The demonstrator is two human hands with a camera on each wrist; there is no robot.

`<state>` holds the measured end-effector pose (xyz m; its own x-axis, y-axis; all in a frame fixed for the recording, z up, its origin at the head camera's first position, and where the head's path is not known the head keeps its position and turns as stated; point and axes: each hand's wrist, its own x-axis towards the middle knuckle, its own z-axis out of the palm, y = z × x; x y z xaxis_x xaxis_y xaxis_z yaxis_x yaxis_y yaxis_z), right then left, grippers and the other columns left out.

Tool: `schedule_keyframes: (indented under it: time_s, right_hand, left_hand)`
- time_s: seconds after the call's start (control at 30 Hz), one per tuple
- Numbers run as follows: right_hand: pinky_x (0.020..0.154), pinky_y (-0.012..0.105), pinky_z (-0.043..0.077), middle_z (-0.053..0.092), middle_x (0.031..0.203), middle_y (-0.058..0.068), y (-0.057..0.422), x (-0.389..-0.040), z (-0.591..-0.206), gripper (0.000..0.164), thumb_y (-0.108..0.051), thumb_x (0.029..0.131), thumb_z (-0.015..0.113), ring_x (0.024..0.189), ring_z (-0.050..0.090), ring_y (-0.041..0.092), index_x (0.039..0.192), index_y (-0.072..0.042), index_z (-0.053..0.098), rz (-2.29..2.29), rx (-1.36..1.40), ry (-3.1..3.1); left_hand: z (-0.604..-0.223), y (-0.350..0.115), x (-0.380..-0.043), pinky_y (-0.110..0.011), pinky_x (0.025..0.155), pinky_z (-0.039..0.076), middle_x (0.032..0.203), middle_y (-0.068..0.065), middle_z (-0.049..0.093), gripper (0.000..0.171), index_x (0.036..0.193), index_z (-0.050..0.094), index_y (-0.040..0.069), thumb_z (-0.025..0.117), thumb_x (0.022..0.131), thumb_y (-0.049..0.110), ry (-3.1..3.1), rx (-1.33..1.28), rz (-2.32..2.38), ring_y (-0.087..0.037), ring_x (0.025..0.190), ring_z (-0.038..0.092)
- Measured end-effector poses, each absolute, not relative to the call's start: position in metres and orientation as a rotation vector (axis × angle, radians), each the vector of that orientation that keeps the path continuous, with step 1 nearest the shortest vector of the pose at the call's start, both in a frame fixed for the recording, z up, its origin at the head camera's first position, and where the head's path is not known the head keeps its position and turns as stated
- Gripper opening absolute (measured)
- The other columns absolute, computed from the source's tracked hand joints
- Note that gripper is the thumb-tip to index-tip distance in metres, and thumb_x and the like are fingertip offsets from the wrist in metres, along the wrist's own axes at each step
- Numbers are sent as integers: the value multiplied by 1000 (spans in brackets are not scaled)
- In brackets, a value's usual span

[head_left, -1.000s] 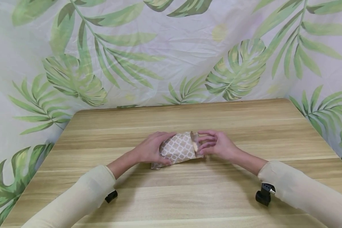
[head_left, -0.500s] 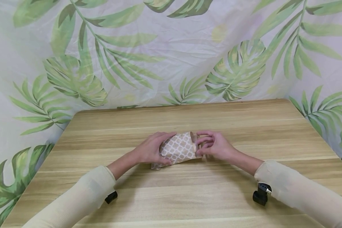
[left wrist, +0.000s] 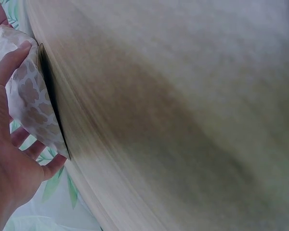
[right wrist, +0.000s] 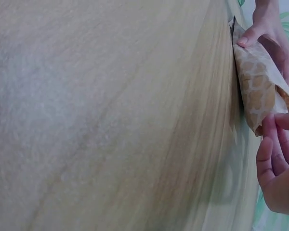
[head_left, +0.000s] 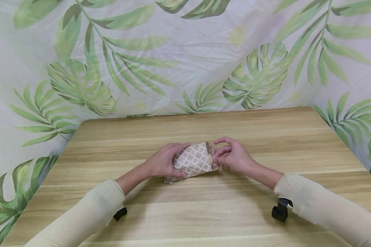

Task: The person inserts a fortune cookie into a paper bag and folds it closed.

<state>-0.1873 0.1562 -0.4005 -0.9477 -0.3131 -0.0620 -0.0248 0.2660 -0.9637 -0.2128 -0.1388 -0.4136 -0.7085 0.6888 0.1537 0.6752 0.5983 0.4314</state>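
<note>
A paper bag (head_left: 193, 159) with a tan and white lattice print lies on its side on the table, its mouth facing right. My left hand (head_left: 165, 161) grips the closed end, thumb on the near side and fingers over the far side. In the left wrist view that hand's thumb (left wrist: 17, 57) presses the printed paper. At the mouth, a pale item in clear wrap (head_left: 212, 159) peeks out. My right hand (head_left: 236, 156) pinches there with thumb and fingertips, its index finger raised off. Whether it pinches the wrap or the item inside, I cannot tell.
The wooden table (head_left: 185, 212) spreads around the bag on all sides. A leaf-print cloth (head_left: 185, 51) hangs behind its far edge. Black wrist cameras are strapped below both cream sleeves (head_left: 321, 202).
My right hand has shifted slightly left, its fingers closing from a loose spread to a pinch at the bag's mouth. The left hand and the bag have stayed nearly still.
</note>
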Motion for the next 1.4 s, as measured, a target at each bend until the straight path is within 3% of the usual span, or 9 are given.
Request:
schedule_keyframes:
  time_s: [0.5,0.8,1.03,1.2,1.4]
  right_hand:
    - [77,26,61,76,88,8,167,-186,-394,61,15,85,74,80,74,15,141,9,49,-1909,-298,2200]
    - [59,22,52,75,85,-1,170,-189,-395,60,15,86,73,76,72,10,141,8,50,-1962,-301,2168]
    - [73,25,61,76,90,17,157,-192,-399,59,19,83,73,78,74,13,138,10,52,-1947,-394,2155]
    - [71,24,60,76,92,20,150,-193,-404,56,17,85,72,78,74,13,137,11,52,-1891,-441,2185]
    - [74,24,59,75,102,26,153,-192,-406,65,17,81,76,84,74,20,140,12,50,-1831,-513,2226]
  left_hand:
    - [-415,-141,-214,-53,112,43,144,-17,60,108,155,46,6,95,67,45,2782,1189,756,-36,133,55]
    - [-416,-143,-213,-55,113,42,146,-18,58,109,155,45,5,95,67,44,2778,1193,781,-37,134,54]
    - [-417,-141,-213,-54,112,43,145,-17,59,109,155,45,6,96,67,45,2763,1220,805,-36,134,54]
    - [-419,-140,-215,-53,112,44,144,-17,59,108,155,46,6,95,68,45,2753,1225,808,-35,132,55]
    - [-420,-140,-215,-53,113,43,145,-17,59,107,154,47,5,95,68,45,2753,1223,797,-35,134,55]
